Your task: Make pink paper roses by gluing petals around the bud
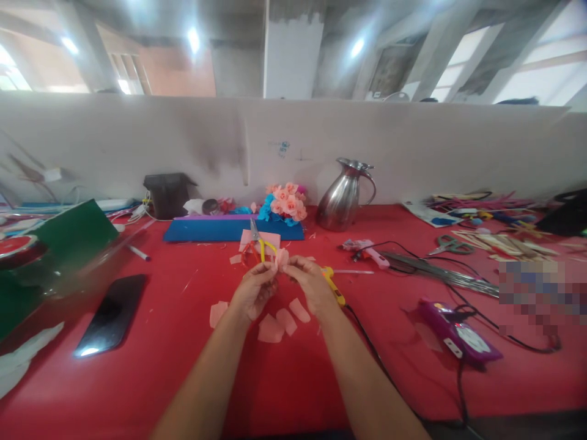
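Observation:
Over the red table, my left hand (257, 290) and my right hand (310, 281) meet at a small pink paper flower (281, 259), each pinching it between thumb and fingers. Cut pink paper petals (286, 321) lie on the table below and between my wrists. Another pink paper piece (219, 314) rests by my left wrist. Just beyond my hands are pliers with red and yellow handles (255, 231), lying partly over a pink paper sheet (273, 240). A yellow glue gun (334, 286) lies beside my right hand, partly covered by it.
Behind stand a bunch of pink paper flowers (288, 201) and a steel jug (340, 198). A phone (112, 315) lies left. To the right are a purple power strip (461, 336) with black cords, scissors (452, 245), a pink glue gun (373, 255) and wire stems (440, 272).

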### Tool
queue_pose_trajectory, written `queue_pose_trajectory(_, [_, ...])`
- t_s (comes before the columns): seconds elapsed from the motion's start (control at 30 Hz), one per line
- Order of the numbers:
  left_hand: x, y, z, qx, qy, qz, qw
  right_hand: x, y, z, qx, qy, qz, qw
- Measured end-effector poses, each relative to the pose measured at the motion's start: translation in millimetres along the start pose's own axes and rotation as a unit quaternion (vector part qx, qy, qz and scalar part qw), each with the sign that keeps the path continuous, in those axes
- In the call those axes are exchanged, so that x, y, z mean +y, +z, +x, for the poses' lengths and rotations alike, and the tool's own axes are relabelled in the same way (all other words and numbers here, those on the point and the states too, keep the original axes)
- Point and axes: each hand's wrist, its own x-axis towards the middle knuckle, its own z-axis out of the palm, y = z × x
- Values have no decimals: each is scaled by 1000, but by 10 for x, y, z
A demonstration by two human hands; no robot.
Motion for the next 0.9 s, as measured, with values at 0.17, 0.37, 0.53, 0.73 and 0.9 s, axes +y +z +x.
queue_pose_trajectory(0.17, [15,-9,-4,-12,1,15,1000,5,-13,-1,-11,-3,2,1000])
queue_pose_trajectory(0.37, [32,34,-58,-30,-26,52,998,27,-60,27,7,42,71,997])
queue_pose_trajectory(0.53, [-11,-1,-46,-52,-42,77,995,-76,-70,-23,-75,0,69,995])
queue_pose_trajectory(0.73, [-26,-22,-36,-56,-46,82,994,-12,-111,24,-1,-11,101,995])
queue_pose_trajectory(0.9, [5,13,-61,-44,-49,84,994,85,-152,99,73,16,149,986])
